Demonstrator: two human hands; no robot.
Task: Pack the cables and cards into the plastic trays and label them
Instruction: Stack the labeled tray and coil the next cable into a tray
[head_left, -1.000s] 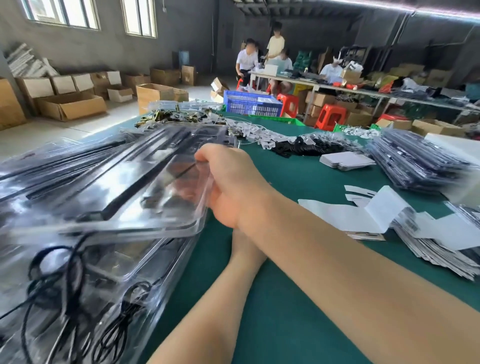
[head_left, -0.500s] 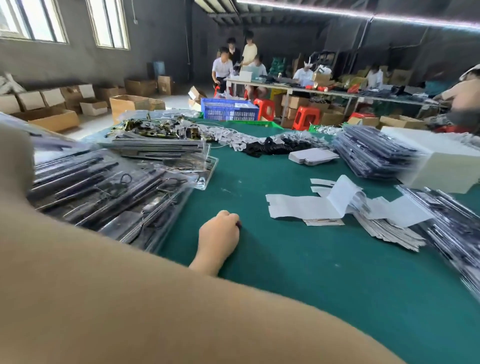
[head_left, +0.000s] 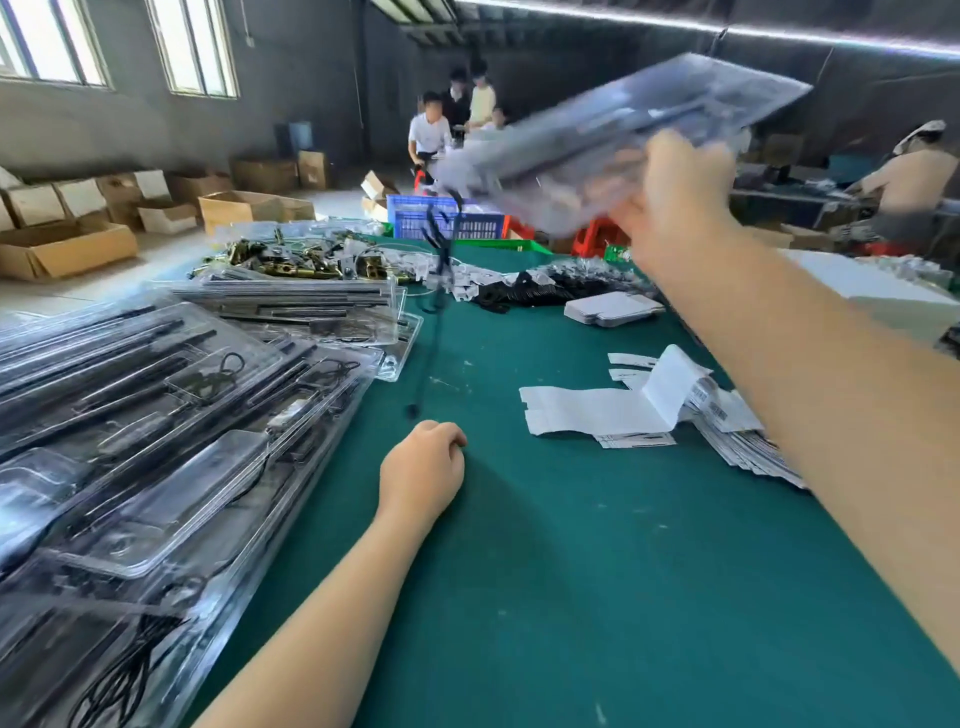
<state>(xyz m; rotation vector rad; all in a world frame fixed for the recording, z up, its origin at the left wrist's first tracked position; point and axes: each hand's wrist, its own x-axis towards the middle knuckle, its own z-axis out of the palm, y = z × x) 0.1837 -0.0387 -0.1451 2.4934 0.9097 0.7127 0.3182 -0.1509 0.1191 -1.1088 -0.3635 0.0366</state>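
My right hand (head_left: 675, 202) grips a clear plastic tray (head_left: 613, 135) high above the green table (head_left: 571, 571), blurred by motion. A thin black cable (head_left: 439, 270) dangles from the tray's left end down to the table. My left hand (head_left: 423, 470) rests on the table as a loose fist; what it holds, if anything, is hidden. A pile of clear trays (head_left: 156, 415) holding black cables lies at the left. White cards and label sheets (head_left: 639, 400) lie at the right.
Brass parts (head_left: 291, 260), small white tags (head_left: 467, 280), black cable ties (head_left: 550, 291) and a stack of grey cards (head_left: 613, 309) lie at the far side. A blue crate (head_left: 447, 218) stands beyond. Cardboard boxes (head_left: 67, 249) sit on the floor. People (head_left: 431, 135) work in the back.
My right hand lifted a tray from the left pile and swung it up and to the right across the view. A cable now hangs from it. My left hand stayed on the table.
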